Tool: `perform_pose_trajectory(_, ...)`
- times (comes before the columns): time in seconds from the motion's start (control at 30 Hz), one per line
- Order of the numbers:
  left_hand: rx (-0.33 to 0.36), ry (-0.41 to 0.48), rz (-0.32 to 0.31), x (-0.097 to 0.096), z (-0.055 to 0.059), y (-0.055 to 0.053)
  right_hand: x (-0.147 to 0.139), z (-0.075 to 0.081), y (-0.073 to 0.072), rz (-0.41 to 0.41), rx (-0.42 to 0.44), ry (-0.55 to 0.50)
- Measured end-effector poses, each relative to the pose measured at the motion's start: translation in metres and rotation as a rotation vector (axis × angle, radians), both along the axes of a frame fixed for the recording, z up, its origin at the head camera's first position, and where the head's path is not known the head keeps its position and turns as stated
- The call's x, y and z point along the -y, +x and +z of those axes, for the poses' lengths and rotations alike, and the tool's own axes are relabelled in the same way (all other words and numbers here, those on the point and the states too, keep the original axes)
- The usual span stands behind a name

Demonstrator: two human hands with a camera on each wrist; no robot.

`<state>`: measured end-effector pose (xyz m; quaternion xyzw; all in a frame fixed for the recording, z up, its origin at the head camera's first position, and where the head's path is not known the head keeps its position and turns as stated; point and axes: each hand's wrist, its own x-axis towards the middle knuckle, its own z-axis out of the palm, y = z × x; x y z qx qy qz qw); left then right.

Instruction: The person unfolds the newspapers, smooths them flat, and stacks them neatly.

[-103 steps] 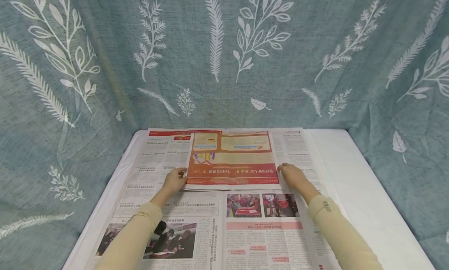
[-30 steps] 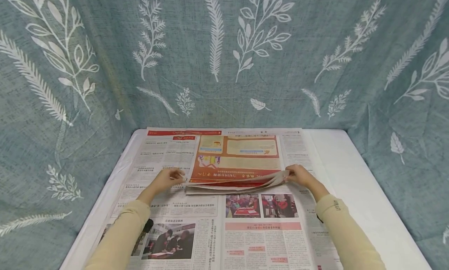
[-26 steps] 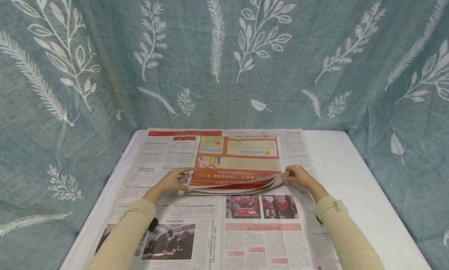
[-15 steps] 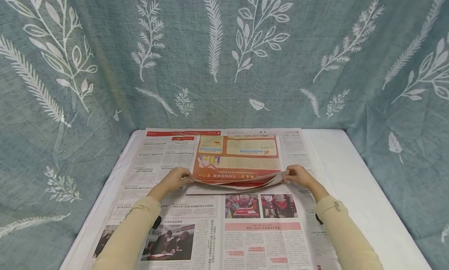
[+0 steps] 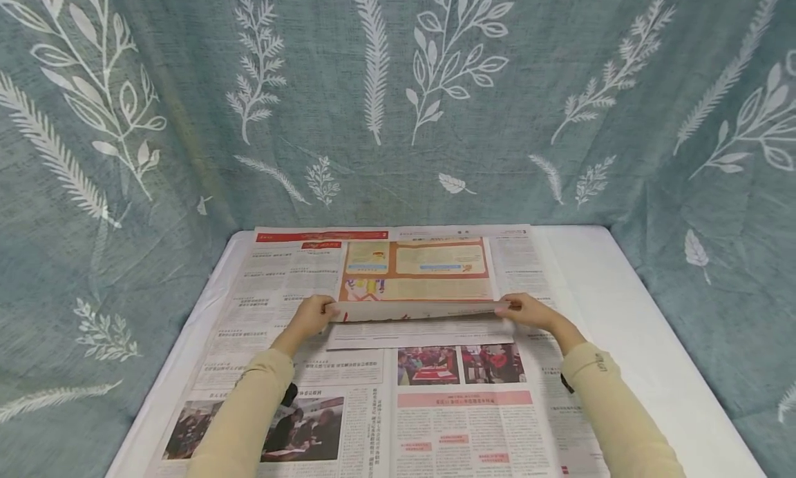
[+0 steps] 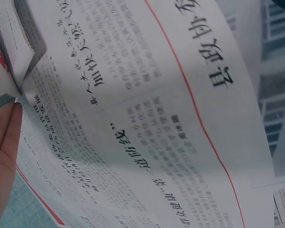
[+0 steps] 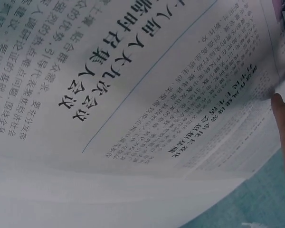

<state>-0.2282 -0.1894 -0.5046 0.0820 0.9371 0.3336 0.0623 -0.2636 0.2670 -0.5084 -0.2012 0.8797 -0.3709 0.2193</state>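
A folded newspaper with an orange-and-cream page lies across the upper middle of a larger spread newspaper. Its near edge is lifted and turned back, so a pale strip shows and the red headline band is hidden. My left hand pinches that strip at its left end; my right hand pinches the right end. Below the strip a white printed layer lies flat. In the left wrist view, fingers meet the paper at the left border. A finger of my right hand touches the paper in the right wrist view.
A white-covered table carries the papers, with a bare strip along the right. Blue-green curtains with white leaf patterns enclose the back and both sides. Dark photos are printed on the spread newspaper.
The newspaper's near edge was flat, then the right hand raised its corner and the left hand took the other. Now the edge is turned back away from me, covering the red band.
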Motion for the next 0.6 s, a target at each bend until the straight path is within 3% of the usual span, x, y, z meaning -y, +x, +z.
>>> perform_pose_trajectory(0.23,0.018,-0.036,0.081,-0.003,0.0,0.002,0.01,-0.009,0.0,-0.068,-0.187,0.054)
perform_pose_trajectory(0.33,0.013,-0.037,0.119,-0.005,-0.001,0.003,0.016,-0.009,0.0,-0.125,-0.225,0.092)
perform_pose_trajectory(0.5,-0.02,0.025,0.117,-0.003,0.0,0.004,0.024,-0.005,0.001,-0.243,-0.262,0.117)
perform_pose_trajectory(0.6,-0.024,0.089,0.126,0.0,0.0,0.005,0.03,-0.004,0.0,-0.273,-0.292,0.131)
